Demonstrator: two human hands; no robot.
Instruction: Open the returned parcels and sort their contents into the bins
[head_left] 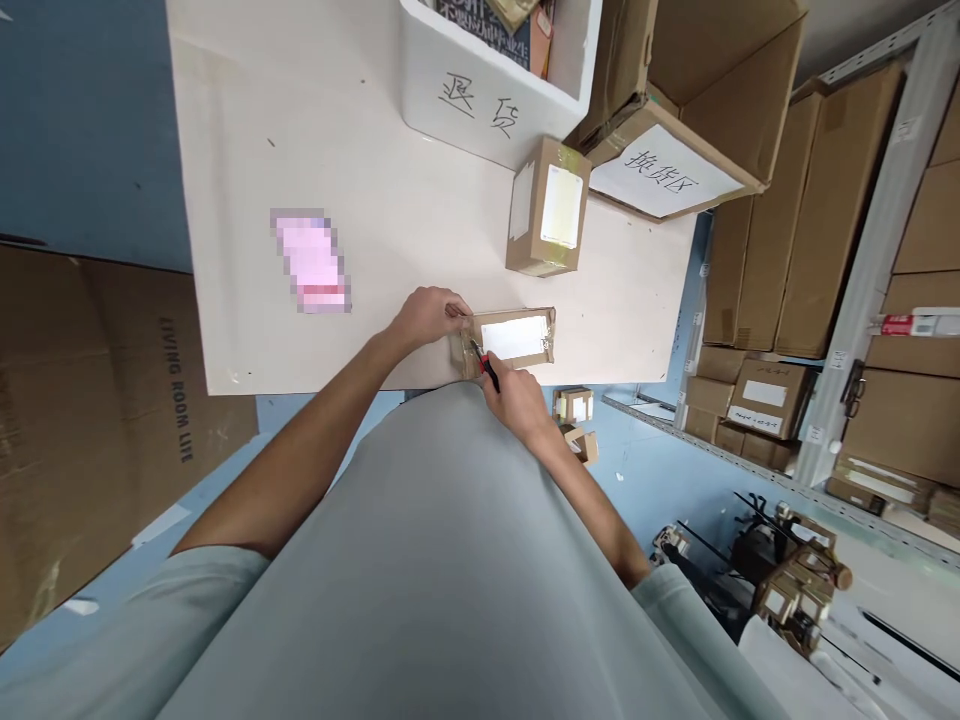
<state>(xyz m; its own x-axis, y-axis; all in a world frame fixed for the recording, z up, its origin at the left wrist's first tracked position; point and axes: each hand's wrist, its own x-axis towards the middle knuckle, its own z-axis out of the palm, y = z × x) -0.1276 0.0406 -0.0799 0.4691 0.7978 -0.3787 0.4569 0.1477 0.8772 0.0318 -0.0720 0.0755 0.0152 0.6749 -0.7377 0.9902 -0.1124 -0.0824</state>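
Observation:
A small flat cardboard box [517, 340] with a white label lies at the near edge of the pale table [360, 200]. My left hand [431, 315] is closed on the box's left end and steadies it. My right hand [517, 400] grips a red-and-black cutter [486, 366] whose tip touches the box's near left corner. A second taped cardboard box [547, 208] with white labels stands upright a little farther back on the table.
A white foam bin [495, 95] with handwriting and an open cardboard box [675, 150] with a written sign sit at the far edge. A pink blurred item [311, 262] lies on the left. Shelves [825, 330] of cartons stand right; a large carton [82, 420] stands left.

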